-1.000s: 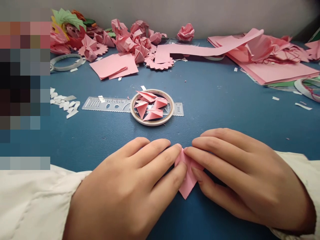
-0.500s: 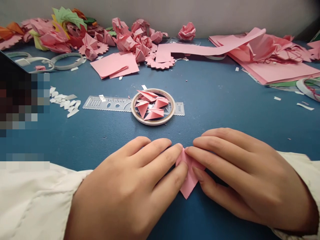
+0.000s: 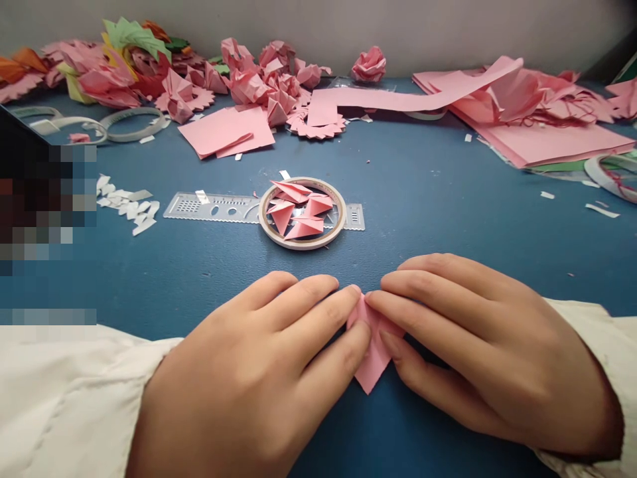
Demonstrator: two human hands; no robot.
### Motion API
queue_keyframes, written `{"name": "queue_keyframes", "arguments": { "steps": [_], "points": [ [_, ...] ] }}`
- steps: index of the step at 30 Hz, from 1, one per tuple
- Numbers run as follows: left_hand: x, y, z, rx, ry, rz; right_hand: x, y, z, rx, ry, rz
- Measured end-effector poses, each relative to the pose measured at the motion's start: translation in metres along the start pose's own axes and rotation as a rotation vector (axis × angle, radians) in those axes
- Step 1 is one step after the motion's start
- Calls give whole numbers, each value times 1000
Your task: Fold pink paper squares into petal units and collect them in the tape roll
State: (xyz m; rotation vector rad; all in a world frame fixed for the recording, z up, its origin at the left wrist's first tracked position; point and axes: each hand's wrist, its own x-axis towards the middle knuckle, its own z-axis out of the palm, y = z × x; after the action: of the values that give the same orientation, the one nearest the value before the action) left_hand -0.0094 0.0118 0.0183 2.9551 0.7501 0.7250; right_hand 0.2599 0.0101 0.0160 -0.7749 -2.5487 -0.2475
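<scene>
A small folded piece of pink paper [image 3: 371,368] lies on the blue table, its pointed end toward me. My left hand [image 3: 249,372] has thumb and index finger closed on its left side and top edge. On the right side, the index finger and thumb of my right hand [image 3: 472,352] grip the same paper. The fingertips hide part of its upper folds. Beyond my hands, a roll of tape [image 3: 263,229] lies flat with several folded pink paper pieces [image 3: 303,227] inside its ring. A clear plastic stencil ruler [image 3: 192,207] runs under the roll.
Pink paper flowers [image 3: 253,86] crowd the back left, beside a green pleated paper ring [image 3: 137,36]. Pink sheets [image 3: 557,143] and a long pink strip [image 3: 393,99] lie at the back right. White paper scraps [image 3: 132,206] and a dark object [image 3: 24,146] are at left.
Both hands keep their hold on the pink paper almost unmoved. The whole view has shifted very slightly; the objects on the table stay in place.
</scene>
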Motion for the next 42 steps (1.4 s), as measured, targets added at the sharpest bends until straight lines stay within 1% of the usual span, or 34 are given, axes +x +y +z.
{"name": "queue_keyframes", "arguments": {
  "steps": [3,9,13,20,27,35,42],
  "points": [
    [0,-1,0,7,-8,18,-1,-1,0,2,1,5],
    [-1,-1,1,0,5,3,0,-2,0,15,3,21],
    [-1,0,0,-4,-10,11,2,-2,-1,13,0,18],
    [0,-1,1,-1,-4,14,-1,-1,0,15,-7,2],
    [0,-2,0,1,-10,17,2,-1,0,24,5,14],
    [0,-1,1,-9,1,1,-2,-3,1,36,-6,29],
    [0,-1,2,2,-1,5,0,-1,2,21,-5,9]
  ]
}}
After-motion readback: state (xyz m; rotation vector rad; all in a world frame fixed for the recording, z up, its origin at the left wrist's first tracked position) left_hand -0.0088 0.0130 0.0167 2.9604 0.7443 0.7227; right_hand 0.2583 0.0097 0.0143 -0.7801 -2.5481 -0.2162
